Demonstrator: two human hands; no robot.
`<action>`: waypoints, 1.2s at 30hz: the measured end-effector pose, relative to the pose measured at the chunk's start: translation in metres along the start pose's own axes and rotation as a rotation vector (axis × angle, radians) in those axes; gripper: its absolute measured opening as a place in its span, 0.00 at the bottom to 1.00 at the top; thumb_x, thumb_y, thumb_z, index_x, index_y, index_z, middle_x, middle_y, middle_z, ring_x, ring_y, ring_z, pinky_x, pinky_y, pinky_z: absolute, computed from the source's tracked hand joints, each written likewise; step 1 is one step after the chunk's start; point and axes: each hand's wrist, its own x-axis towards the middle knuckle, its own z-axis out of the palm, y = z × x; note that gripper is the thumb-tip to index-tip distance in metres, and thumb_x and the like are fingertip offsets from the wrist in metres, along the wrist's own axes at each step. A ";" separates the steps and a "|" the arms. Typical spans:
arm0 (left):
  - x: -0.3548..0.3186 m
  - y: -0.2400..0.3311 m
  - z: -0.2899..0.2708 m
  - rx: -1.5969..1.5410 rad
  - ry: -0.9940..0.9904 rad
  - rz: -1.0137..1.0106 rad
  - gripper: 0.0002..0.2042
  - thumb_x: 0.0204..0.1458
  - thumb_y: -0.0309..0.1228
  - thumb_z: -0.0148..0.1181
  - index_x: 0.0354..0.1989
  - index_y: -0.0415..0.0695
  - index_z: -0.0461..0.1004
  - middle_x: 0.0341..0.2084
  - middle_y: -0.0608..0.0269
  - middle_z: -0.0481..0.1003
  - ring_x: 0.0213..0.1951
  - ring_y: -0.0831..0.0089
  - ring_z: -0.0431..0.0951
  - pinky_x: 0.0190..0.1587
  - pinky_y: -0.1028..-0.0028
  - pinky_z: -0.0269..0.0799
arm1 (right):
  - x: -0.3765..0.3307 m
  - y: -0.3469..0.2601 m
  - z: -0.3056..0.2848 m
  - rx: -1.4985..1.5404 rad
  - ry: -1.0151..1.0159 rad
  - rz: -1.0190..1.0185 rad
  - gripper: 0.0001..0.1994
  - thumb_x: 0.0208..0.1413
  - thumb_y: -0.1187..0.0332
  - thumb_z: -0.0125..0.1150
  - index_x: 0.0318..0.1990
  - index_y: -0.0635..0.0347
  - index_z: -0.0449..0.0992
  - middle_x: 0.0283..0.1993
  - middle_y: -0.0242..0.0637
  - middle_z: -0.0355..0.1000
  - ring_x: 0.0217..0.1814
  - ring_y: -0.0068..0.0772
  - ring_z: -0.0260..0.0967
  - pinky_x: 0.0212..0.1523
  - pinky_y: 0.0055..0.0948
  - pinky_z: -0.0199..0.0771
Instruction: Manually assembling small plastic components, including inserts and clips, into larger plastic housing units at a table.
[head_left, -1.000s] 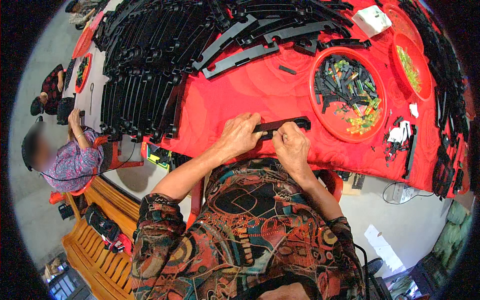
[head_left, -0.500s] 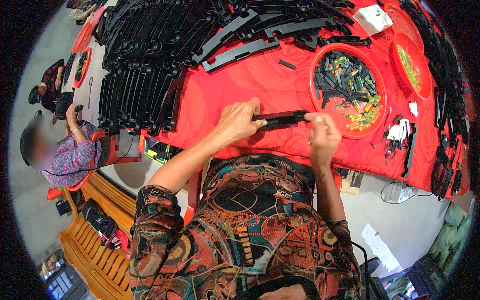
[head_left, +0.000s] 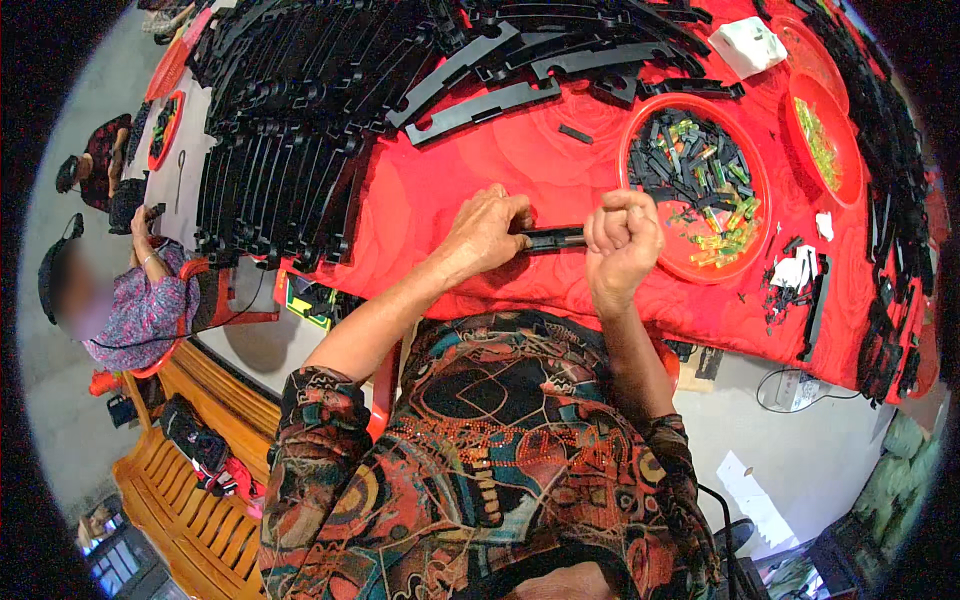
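My left hand (head_left: 488, 230) grips one end of a long black plastic part (head_left: 555, 238) and presses it down on the red cloth. At the part's other end is my right hand (head_left: 622, 245), its fingers curled in and raised in front of it. Whether those fingers hold anything small is hidden. Just right of that hand lies a round red tray (head_left: 690, 262) with small black strips (head_left: 672, 150) and yellow-green pieces (head_left: 728, 238) in it.
Stacked black plastic parts (head_left: 290, 170) cover the table's left and far side. A second red tray (head_left: 843, 190), a white block (head_left: 748, 47) and crumpled white paper (head_left: 795, 268) with black scraps lie to the right. At far left, another person (head_left: 150, 300) sits near a wooden bench (head_left: 195, 500).
My right hand has moved left and slightly up along the black part, its fingers now more curled and hiding the part's right end. My left hand keeps its grip.
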 end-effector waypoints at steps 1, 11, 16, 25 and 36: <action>-0.001 -0.001 0.003 -0.019 0.053 0.008 0.10 0.33 0.26 0.64 0.26 0.41 0.70 0.21 0.56 0.67 0.32 0.57 0.69 0.34 0.63 0.64 | 0.001 0.005 0.000 -0.073 0.009 0.021 0.12 0.53 0.68 0.40 0.30 0.70 0.66 0.12 0.23 0.43 0.09 0.15 0.38 0.11 0.20 0.41; 0.001 0.001 0.008 0.026 0.148 -0.011 0.12 0.33 0.33 0.67 0.22 0.43 0.70 0.20 0.56 0.68 0.30 0.58 0.69 0.31 0.61 0.64 | -0.001 0.020 -0.004 -0.106 0.026 0.043 0.11 0.51 0.72 0.38 0.29 0.71 0.66 0.11 0.23 0.44 0.09 0.15 0.37 0.11 0.21 0.40; 0.002 0.005 0.009 0.078 0.161 -0.022 0.14 0.32 0.36 0.68 0.21 0.43 0.71 0.20 0.56 0.69 0.29 0.58 0.70 0.29 0.61 0.63 | 0.001 0.021 -0.005 -0.047 0.044 0.042 0.11 0.53 0.72 0.38 0.28 0.71 0.66 0.12 0.23 0.44 0.09 0.14 0.37 0.11 0.20 0.41; 0.008 0.008 0.007 0.071 0.066 -0.123 0.13 0.30 0.36 0.69 0.23 0.45 0.74 0.26 0.54 0.70 0.34 0.57 0.70 0.33 0.59 0.61 | 0.001 0.022 0.000 -0.076 0.091 0.080 0.11 0.54 0.73 0.38 0.28 0.71 0.66 0.12 0.22 0.44 0.10 0.13 0.38 0.11 0.19 0.41; 0.010 0.010 0.010 0.144 0.087 -0.094 0.13 0.32 0.37 0.68 0.23 0.44 0.72 0.22 0.56 0.69 0.32 0.57 0.71 0.31 0.59 0.63 | 0.003 0.027 0.004 -0.214 0.125 0.100 0.11 0.56 0.73 0.36 0.29 0.69 0.65 0.12 0.23 0.46 0.10 0.13 0.37 0.10 0.19 0.40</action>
